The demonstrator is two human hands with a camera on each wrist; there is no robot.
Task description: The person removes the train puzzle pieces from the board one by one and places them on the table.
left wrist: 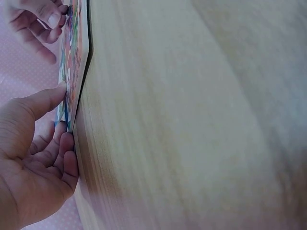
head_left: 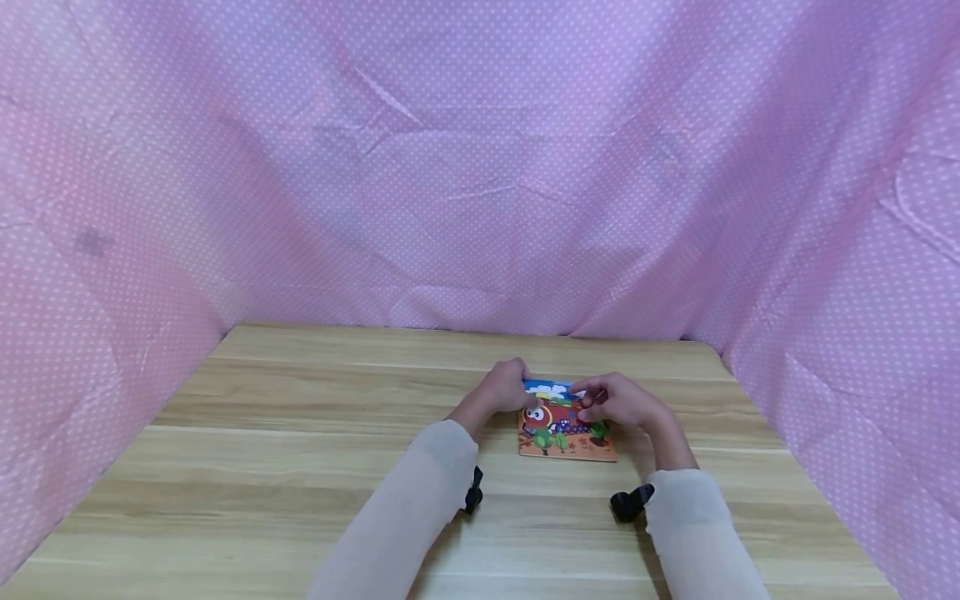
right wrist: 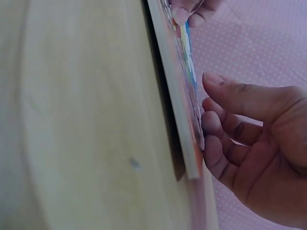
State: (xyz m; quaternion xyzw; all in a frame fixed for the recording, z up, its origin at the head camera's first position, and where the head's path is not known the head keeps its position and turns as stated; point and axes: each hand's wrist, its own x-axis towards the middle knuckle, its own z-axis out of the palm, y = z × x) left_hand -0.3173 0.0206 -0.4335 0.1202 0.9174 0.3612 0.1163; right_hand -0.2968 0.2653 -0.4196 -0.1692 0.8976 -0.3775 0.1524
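A flat, square picture puzzle (head_left: 567,442) lies on the wooden table, showing a red cartoon figure with big eyes, green plants and a blue sky with clouds. At its left side my left hand (head_left: 506,387) pinches the edge, thumb on the printed face and fingers along the rim; the left wrist view shows this hand (left wrist: 38,158) closely. My right hand (head_left: 622,402) is over the puzzle's upper right part, fingers loosely bent. In the right wrist view, the right hand's (right wrist: 261,139) fingertips touch the puzzle (right wrist: 184,115) while its thumb stands apart.
The light wooden table (head_left: 300,467) extends around the puzzle on every side. Pink dotted cloth (head_left: 465,208) hangs behind the table and along both sides. Black wrist cameras (head_left: 630,502) are strapped at both sleeves.
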